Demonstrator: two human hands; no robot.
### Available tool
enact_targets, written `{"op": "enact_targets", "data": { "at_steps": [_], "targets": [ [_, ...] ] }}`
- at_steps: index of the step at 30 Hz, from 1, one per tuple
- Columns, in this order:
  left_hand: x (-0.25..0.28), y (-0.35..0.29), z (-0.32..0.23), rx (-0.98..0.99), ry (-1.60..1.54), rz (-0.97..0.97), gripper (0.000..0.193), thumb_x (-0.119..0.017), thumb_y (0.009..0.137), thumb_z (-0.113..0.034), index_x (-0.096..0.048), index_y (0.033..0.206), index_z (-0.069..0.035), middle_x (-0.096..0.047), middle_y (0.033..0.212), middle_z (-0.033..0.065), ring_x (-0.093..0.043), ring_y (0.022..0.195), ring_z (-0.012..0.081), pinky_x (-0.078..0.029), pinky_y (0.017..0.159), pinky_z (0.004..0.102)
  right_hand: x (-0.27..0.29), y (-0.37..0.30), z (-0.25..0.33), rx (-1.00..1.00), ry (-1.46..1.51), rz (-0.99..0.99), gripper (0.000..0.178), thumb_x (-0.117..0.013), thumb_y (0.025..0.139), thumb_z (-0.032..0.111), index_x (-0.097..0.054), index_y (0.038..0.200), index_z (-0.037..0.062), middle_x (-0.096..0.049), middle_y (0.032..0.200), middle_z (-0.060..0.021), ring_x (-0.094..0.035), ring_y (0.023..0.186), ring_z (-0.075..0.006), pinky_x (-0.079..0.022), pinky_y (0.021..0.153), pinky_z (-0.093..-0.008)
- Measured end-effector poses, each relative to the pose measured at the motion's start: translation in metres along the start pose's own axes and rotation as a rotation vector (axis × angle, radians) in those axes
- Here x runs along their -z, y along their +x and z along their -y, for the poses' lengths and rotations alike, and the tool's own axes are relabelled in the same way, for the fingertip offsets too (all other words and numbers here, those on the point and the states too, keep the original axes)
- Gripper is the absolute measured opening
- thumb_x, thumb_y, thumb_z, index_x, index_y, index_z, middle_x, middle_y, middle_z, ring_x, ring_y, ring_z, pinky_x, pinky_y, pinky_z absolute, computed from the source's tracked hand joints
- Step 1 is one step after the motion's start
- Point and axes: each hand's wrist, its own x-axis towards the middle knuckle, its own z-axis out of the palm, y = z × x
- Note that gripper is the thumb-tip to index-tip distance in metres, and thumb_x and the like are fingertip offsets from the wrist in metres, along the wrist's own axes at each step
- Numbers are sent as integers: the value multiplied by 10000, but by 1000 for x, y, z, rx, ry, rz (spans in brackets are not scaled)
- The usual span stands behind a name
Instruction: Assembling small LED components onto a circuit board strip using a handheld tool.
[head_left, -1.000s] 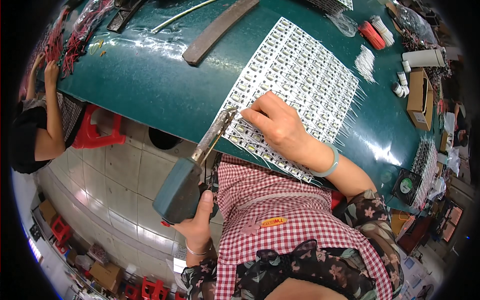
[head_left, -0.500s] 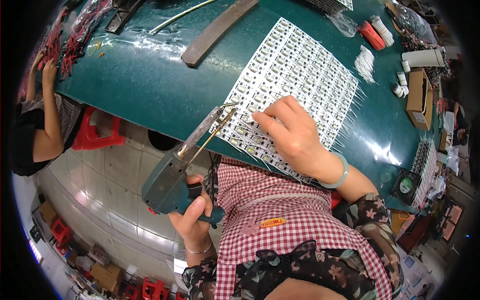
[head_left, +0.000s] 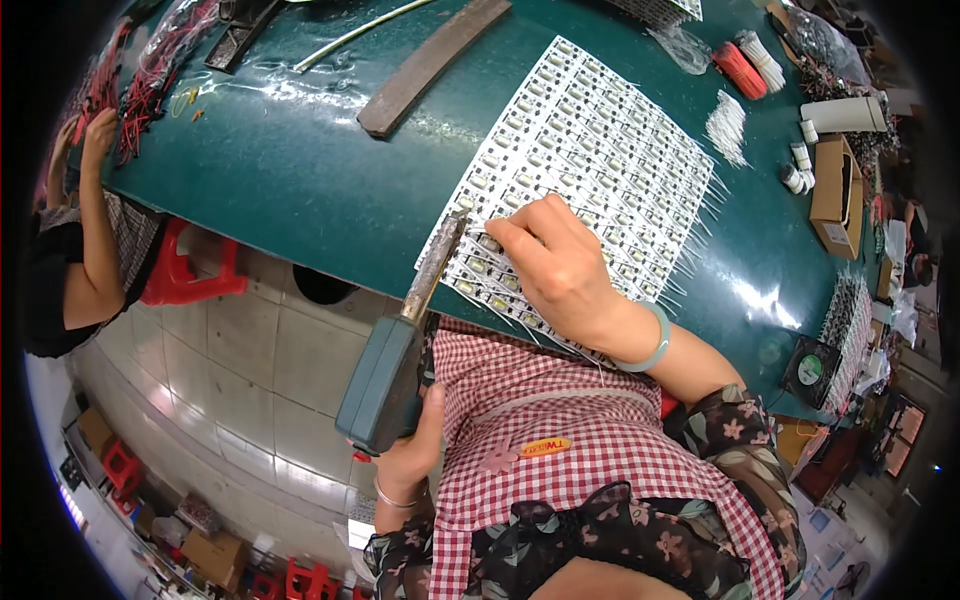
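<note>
My left hand (head_left: pixel 412 458) is closed round the handle of a dark green soldering gun (head_left: pixel 378 388). Its long metal barrel reaches up to the lower left edge of a white panel of small circuit boards (head_left: pixel 600 130), the tip touching or just above it. My right hand (head_left: pixel 560 270) is over the panel, thumb and forefinger pinched close to the gun's tip. A thin white wire seems to be between them, mostly hidden by the fingertips. Rows of small components cover the panel, and many white wires stick out along its right side.
On the green table (head_left: pixel 270 180) lie a brown bar (head_left: pixel 435 65), a pile of short white wires (head_left: pixel 727 128) and a red wire bundle (head_left: pixel 740 70). A cardboard box (head_left: pixel 836 195) and a small fan (head_left: pixel 808 370) are at the right. Another person's hand (head_left: pixel 98 132) handles red wires at far left.
The soldering gun has turned more upright and swung right, its tip now nearer my right fingertips. My right hand has shifted slightly left, still pinched.
</note>
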Motion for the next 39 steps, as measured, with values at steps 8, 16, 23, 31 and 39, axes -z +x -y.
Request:
{"op": "enact_targets", "data": {
  "at_steps": [8,16,23,31,39],
  "targets": [
    [-3,5,9,-26,124,17,385,-756,891,32,-638,1256,61,-700,1138,120,-645,816,127,-520,672,252,-1,3,1,-4,-13,-48,331,-698,695,-110,-703,1014,-19,-600,836,-97,-584,740,-255,-483,621,-354],
    [-13,16,-5,-17,151,-68,195,-830,832,-99,-744,950,30,-744,824,112,-695,647,203,-527,606,308,-2,0,-1,17,-39,0,292,-634,736,-13,-667,1024,-38,-541,870,-101,-543,820,-257,-493,702,-335],
    [-8,14,-4,30,152,-28,225,-813,852,-86,-737,1022,39,-750,890,115,-706,700,200,-541,644,310,-5,-1,-2,22,-50,-37,290,-651,719,-31,-669,1008,-28,-553,853,-97,-555,780,-254,-490,645,-344],
    [2,9,15,-121,93,-14,396,-683,880,121,-596,1262,69,-666,1113,123,-551,637,103,-425,514,239,-5,0,-1,21,-67,-35,279,-647,722,-8,-658,1000,-28,-530,851,-94,-547,796,-250,-496,653,-333],
    [0,8,16,-107,122,1,408,-700,885,102,-606,1280,68,-679,1126,123,-575,689,99,-447,539,232,-5,0,-1,14,-60,-43,264,-648,723,-7,-661,987,-24,-529,842,-89,-544,785,-242,-489,641,-331]
  ]
}}
